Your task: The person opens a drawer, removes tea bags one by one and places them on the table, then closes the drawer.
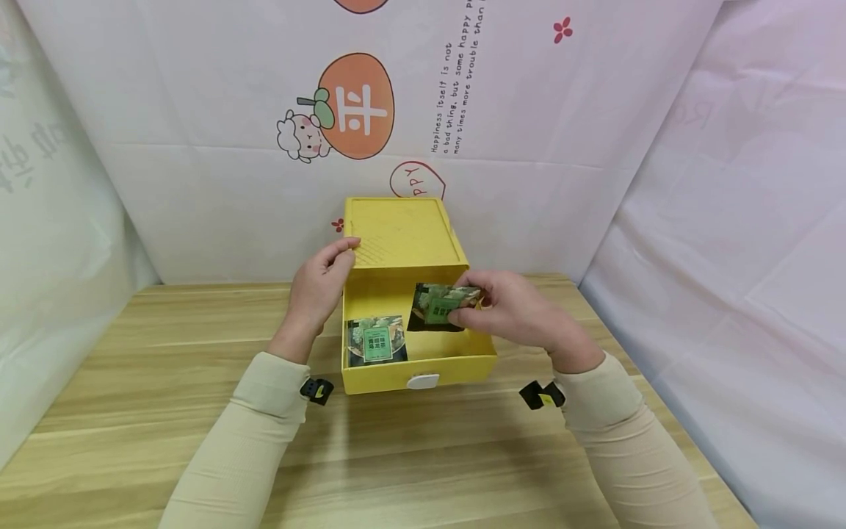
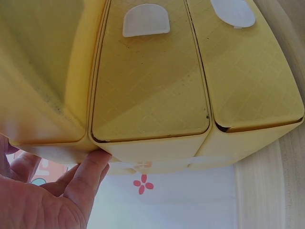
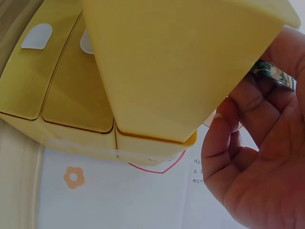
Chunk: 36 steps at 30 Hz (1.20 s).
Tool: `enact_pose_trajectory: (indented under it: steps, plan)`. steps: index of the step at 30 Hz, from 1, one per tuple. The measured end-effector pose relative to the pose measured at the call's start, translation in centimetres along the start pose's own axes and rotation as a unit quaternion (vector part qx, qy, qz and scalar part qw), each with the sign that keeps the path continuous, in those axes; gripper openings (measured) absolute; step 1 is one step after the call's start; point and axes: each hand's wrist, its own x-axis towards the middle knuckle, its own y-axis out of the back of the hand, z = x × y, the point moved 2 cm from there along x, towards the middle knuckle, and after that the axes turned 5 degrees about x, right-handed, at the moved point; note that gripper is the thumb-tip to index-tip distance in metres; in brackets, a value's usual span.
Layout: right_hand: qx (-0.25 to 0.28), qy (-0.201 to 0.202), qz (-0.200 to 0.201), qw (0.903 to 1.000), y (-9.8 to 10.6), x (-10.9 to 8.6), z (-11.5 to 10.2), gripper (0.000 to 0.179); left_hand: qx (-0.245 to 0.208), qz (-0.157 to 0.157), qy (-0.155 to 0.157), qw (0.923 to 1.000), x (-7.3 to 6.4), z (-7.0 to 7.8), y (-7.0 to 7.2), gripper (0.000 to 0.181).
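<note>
Table (image 1: 410, 463): head view shows sachet (image 1: 436, 307), right wrist perhaps.

Wood-grain tabletop (image 1: 145, 411); white printed backdrop (image 1: 515, 110) behind it; pale hanging sheets (image 1: 720, 279) on both sides.

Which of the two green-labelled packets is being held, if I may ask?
The packet on the right: the right hand pinches it, while the packet on the left lies in the open drawer, touched by neither hand.
</note>
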Motion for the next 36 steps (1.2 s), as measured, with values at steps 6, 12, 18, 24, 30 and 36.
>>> enact_pose_trajectory:
  steps: [6,12,18,24,30,36]
  plan:
    - [0.053,-0.015,0.032,0.998,0.4,0.0,0.5,0.02,0.001,0.0,0.002,1.0,0.1,-0.1,0.0,0.044]
    - [0.085,-0.022,0.061,0.9943,0.8,0.0,1.1,0.026,-0.002,0.0,0.005,1.0,0.1,-0.1,-0.1,0.044]
    - [0.111,-0.016,0.074,0.9909,1.2,0.3,1.6,0.023,-0.003,0.001,0.003,1.0,0.1,-0.1,-0.1,0.044]
    - [0.16,-0.018,0.104,0.9815,1.6,0.6,2.4,0.03,-0.006,-0.001,0.003,1.0,0.1,-0.1,-0.1,0.044]
    - [0.205,-0.034,0.146,0.9673,2.1,0.9,3.5,0.033,-0.007,0.003,0.001,1.0,0.2,-0.1,-0.1,0.044]
    - [0.262,-0.05,0.184,0.9461,2.4,1.1,4.7,0.029,-0.01,0.002,0.001,1.0,0.2,-0.1,-0.1,0.044]
